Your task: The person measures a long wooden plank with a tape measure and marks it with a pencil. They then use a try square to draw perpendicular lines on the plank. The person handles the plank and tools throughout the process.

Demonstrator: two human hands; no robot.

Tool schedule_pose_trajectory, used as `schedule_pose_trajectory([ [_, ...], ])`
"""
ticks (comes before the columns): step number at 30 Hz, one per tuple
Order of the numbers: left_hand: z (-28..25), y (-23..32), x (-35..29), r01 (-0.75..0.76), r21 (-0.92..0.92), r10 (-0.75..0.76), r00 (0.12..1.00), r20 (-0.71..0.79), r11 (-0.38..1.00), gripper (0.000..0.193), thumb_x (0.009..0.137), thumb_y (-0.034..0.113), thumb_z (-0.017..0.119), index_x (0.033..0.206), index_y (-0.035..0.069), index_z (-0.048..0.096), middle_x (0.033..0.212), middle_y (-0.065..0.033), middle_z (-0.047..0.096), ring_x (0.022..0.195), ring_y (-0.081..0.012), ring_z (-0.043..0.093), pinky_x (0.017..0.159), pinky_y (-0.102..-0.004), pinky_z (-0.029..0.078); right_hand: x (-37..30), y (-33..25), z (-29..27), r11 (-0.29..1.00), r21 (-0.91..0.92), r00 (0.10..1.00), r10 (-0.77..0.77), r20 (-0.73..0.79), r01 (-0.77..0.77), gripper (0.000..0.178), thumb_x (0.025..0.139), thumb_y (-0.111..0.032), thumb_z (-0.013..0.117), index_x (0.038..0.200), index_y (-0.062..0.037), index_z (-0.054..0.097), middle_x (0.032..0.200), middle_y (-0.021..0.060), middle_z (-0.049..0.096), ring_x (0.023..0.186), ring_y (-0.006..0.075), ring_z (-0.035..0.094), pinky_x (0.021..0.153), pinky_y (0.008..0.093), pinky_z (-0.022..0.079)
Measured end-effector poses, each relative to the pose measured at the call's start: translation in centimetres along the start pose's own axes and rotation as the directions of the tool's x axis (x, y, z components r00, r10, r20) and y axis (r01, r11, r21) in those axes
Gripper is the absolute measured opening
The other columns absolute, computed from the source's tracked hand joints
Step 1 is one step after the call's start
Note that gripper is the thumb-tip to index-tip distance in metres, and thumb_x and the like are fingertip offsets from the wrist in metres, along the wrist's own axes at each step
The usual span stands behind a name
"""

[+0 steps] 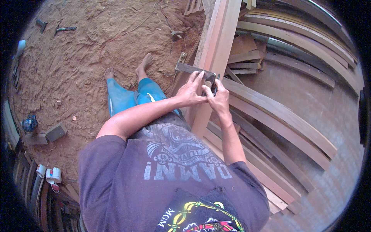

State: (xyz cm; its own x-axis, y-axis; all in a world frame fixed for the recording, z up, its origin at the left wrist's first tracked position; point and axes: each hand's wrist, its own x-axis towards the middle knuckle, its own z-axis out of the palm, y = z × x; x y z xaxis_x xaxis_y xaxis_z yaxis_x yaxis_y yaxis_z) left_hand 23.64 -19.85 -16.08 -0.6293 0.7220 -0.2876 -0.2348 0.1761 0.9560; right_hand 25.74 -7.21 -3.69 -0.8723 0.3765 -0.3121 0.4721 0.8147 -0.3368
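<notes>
A long planed timber beam (221, 42) runs from the top of the view toward my waist. Across it lies a dark, straight-edged tool that looks like a try square (193, 69), with its far-left end sticking out past the beam. My left hand (191, 92) presses its fingers on this tool and steadies it against the wood. Close beside it, my right hand (219, 97) is closed in a pinch around a slim dark pencil-like marker (216, 86), near the tool's right end. The marker's tip is hidden by my fingers.
Stacked boards (282, 120) spread to the right of the beam, with offcuts (245, 56) behind. Sawdust (77, 73) covers the ground at left, where a hammer (41, 25), a blue power tool (29, 123), wooden blocks (56, 132) and white cups (56, 175) lie. A cord (133, 30) crosses it.
</notes>
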Motion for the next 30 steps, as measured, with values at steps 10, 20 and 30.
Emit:
schedule_pose_trajectory([
  [10,0.35,-0.74,0.81,-0.036,-0.006,0.036,0.999,-0.039,0.999,0.12,0.076,0.052,0.085,0.17,0.015,0.02,0.173,-0.0215,0.02,0.151,-0.0454,0.04,0.118,-0.0578,0.042,0.36,-0.02,0.82,0.997,-0.064,0.994,-0.052,-0.099,0.046,0.026,0.092,-0.016,0.077,0.103,0.0035,0.065,0.085,0.027,0.071,0.078,0.0439,0.073,0.068,0.049,0.056],
  [20,-0.44,0.03,0.52,0.015,-0.018,-0.015,1.0,0.003,1.0,0.119,0.079,0.054,0.084,0.171,0.016,0.018,0.174,-0.0214,0.018,0.155,-0.0446,0.034,0.123,-0.0544,0.037,0.43,-0.2,0.88,0.996,-0.083,0.995,-0.032,-0.094,0.024,0.028,0.092,-0.019,0.078,0.103,0.003,0.065,0.086,0.0273,0.072,0.078,0.0425,0.074,0.069,0.048,0.058],
  [30,-0.21,-0.27,0.73,-0.017,-0.007,0.017,0.999,-0.035,1.0,0.122,0.075,0.055,0.084,0.171,0.018,0.018,0.174,-0.0223,0.019,0.151,-0.0463,0.039,0.119,-0.0581,0.041,0.6,0.08,1.03,0.993,-0.103,0.991,-0.077,-0.107,0.066,0.026,0.093,-0.019,0.078,0.102,0.0018,0.065,0.084,0.026,0.071,0.077,0.0441,0.073,0.067,0.0495,0.057],
])
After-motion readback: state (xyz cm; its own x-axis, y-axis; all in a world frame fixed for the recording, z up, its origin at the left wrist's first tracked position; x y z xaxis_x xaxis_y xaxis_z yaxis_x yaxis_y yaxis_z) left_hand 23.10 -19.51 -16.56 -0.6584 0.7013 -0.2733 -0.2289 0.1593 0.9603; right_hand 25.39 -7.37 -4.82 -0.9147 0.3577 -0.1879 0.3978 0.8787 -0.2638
